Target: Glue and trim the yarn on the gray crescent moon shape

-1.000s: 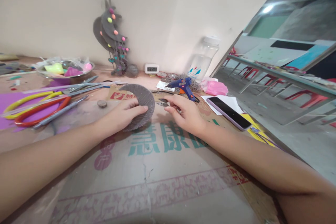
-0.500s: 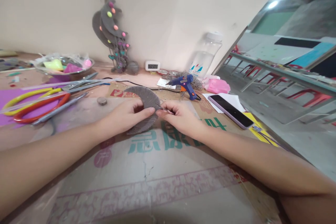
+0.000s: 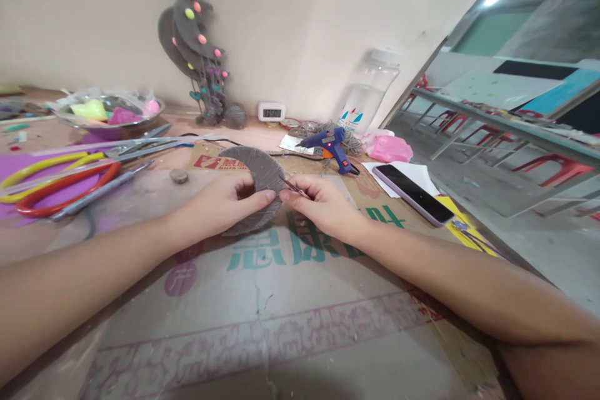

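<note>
A grey crescent moon (image 3: 262, 169), its surface wound with yarn, is held above the cardboard. My left hand (image 3: 229, 197) is closed on its inner curve, thumb on the face and fingers behind. At the outer edge, my right hand (image 3: 319, 200) pinches a slim dark pointed tool (image 3: 294, 187) that looks like tweezers. The tool's tip touches or nearly touches the crescent's rim. The fingers behind the crescent are hidden.
A blue glue gun (image 3: 330, 145) lies behind my right hand, with a phone (image 3: 415, 194) to its right. Scissors (image 3: 70, 187) and a metal bowl (image 3: 107, 117) are at left. A water bottle (image 3: 368, 90) and a decorated moon hanging (image 3: 197, 37) are by the wall.
The dark tool shows more plainly in my right hand, angled at the crescent's outer edge. My left hand keeps its hold. The whole view has shifted slightly.
</note>
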Tool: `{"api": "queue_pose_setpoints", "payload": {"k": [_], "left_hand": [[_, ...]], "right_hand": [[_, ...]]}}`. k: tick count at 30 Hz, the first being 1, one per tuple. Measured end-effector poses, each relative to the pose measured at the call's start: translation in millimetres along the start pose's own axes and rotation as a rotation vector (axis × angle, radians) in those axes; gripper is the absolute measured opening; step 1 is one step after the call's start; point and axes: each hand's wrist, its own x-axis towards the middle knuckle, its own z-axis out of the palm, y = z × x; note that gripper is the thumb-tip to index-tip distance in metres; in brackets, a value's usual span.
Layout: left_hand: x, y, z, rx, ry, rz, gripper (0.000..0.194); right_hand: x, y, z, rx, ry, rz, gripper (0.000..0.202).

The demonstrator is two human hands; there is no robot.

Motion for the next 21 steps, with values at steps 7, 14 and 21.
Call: {"api": "queue_pose_setpoints", "payload": {"k": [7,14,21], "left_hand": [[-2.2,2.8,1.1,0.191,0.014,0.032,0.030],[-3.6,3.6,0.9,0.109,-0.055,0.025,0.023],[-4.8,-1.7,3.4,-0.042,-0.035,-0.006,0.027]], "right_hand": [[0.6,-0.7,-1.9,0.071,0.035,0.049,0.030],[1.0,5.8,-3.8,0.366,0.016,0.081,0.033],[3.6,5.9,-4.5,0.556,-0.046,0.131,0.038]]}}
